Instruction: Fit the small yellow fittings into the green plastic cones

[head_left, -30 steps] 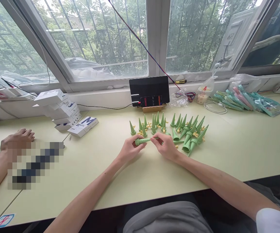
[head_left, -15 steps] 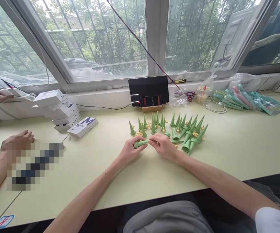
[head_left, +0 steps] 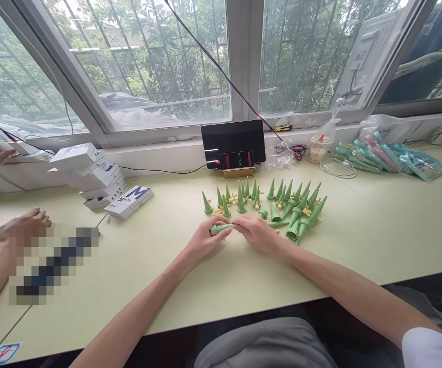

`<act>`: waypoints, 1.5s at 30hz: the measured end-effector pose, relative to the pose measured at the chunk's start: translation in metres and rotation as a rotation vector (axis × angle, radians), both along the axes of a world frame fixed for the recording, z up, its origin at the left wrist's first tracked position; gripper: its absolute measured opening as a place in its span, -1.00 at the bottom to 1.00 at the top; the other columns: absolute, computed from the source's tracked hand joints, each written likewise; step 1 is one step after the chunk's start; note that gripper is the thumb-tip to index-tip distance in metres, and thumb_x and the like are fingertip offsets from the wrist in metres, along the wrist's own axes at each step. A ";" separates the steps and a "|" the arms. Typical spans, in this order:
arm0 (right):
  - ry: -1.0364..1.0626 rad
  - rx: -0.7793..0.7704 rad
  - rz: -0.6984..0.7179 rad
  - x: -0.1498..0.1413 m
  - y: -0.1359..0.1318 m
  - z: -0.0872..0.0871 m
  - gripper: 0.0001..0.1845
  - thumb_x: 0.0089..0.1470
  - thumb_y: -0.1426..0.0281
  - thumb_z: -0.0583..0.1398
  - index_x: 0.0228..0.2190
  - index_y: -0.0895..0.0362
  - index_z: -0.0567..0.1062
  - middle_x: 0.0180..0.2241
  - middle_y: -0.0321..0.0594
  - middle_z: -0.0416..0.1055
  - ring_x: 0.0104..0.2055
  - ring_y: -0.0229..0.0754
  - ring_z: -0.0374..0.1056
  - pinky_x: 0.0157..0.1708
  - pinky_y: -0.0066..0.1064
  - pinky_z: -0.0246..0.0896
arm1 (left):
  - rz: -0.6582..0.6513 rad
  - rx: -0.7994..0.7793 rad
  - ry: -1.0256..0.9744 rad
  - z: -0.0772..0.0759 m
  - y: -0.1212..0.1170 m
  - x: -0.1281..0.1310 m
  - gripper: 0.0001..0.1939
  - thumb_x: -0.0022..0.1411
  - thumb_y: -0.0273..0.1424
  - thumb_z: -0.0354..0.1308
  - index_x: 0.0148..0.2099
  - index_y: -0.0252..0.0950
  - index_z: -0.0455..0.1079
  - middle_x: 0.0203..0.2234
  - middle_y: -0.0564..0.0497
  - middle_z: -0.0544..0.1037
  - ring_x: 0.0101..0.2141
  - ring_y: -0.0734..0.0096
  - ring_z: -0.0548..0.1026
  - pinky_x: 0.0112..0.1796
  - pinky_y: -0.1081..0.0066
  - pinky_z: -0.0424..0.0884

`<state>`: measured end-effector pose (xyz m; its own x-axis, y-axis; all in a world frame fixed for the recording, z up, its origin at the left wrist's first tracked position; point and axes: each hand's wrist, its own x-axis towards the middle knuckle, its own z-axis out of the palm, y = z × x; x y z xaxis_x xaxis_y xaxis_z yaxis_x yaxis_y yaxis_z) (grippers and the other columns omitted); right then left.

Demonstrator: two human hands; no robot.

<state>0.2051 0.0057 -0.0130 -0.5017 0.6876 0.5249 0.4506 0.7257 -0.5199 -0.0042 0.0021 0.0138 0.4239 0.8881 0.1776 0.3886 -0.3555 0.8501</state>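
My left hand (head_left: 204, 236) is closed around a green plastic watering spike (head_left: 221, 228), held low over the table with its narrow end to the right. At that narrow end the fingers of my right hand (head_left: 257, 232) are pinched together, touching the tip; whether a small part is between them is hidden. Just beyond my hands stand several upright green watering spikes (head_left: 240, 198) with small yellow valve pieces (head_left: 221, 209) among them. More spikes (head_left: 293, 225) lie tilted and heaped to the right, and a loose green cap (head_left: 262, 214) sits near my right hand.
A tablet (head_left: 234, 143) with a phone (head_left: 237, 160) before it leans at the window sill. White boxes (head_left: 90, 174) are stacked left, with another box (head_left: 129, 202) beside them. At far left is another person's hand (head_left: 25, 225). Bagged items (head_left: 389, 156) and a cup (head_left: 318, 148) stand back right.
My right fingers have closed in a little on the spike's tip, and the hand has shifted slightly left. The left hand still holds the spike. The view has moved slightly.
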 end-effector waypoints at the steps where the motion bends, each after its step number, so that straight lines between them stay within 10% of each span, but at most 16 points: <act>1: -0.001 -0.003 0.000 0.000 0.000 0.000 -0.73 0.40 0.38 0.01 -0.22 0.15 0.49 -0.32 -0.16 0.46 -0.32 -0.19 0.31 -0.31 -0.41 0.14 | 0.003 -0.006 -0.003 0.001 0.000 0.000 -0.69 0.27 -0.14 0.17 -0.10 -0.26 0.46 -0.31 -0.02 0.56 -0.41 0.42 0.50 -0.36 0.43 0.43; 16: -0.086 0.067 -0.025 -0.001 -0.002 0.001 -0.78 0.38 0.37 0.07 -0.21 0.15 0.50 -0.36 -0.19 0.42 -0.34 -0.21 0.30 -0.33 -0.43 0.10 | -0.024 -0.032 -0.003 -0.003 0.001 0.001 -0.67 0.31 -0.10 0.13 -0.07 -0.24 0.42 -0.19 -0.09 0.53 -0.14 0.25 0.53 -0.37 0.45 0.51; 22: -0.127 0.038 -0.023 -0.001 -0.004 0.000 -0.80 0.37 0.39 0.07 -0.21 0.15 0.49 -0.32 -0.17 0.47 -0.32 -0.20 0.33 -0.31 -0.43 0.12 | 0.003 -0.046 -0.016 -0.003 0.001 0.001 -0.63 0.31 -0.08 0.12 -0.04 -0.25 0.41 -0.19 -0.06 0.51 -0.36 0.41 0.53 -0.44 0.47 0.46; 27: -0.133 0.035 -0.041 -0.002 -0.004 0.000 -0.79 0.38 0.39 0.06 -0.21 0.15 0.49 -0.33 -0.18 0.47 -0.31 -0.19 0.33 -0.30 -0.43 0.10 | 0.048 0.009 0.029 -0.004 0.003 0.000 -0.64 0.34 -0.09 0.08 -0.05 -0.27 0.40 -0.50 0.12 0.38 -0.65 0.62 0.15 -0.60 0.54 0.14; 45: -0.193 -0.068 -0.239 -0.002 -0.003 0.005 -0.73 0.34 0.42 0.11 -0.45 0.14 0.37 -0.51 -0.29 0.23 -0.40 -0.23 0.16 -0.41 -0.44 -0.06 | 0.210 0.017 -0.178 -0.005 0.004 0.001 -0.62 0.34 -0.05 0.08 -0.06 -0.27 0.32 -0.71 0.25 0.08 -0.66 0.59 -0.01 -0.60 0.53 -0.03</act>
<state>0.2035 0.0026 -0.0079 -0.4077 0.8281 0.3848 0.6991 0.5541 -0.4519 -0.0032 0.0062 0.0085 0.1913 0.9495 0.2486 0.3003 -0.2977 0.9062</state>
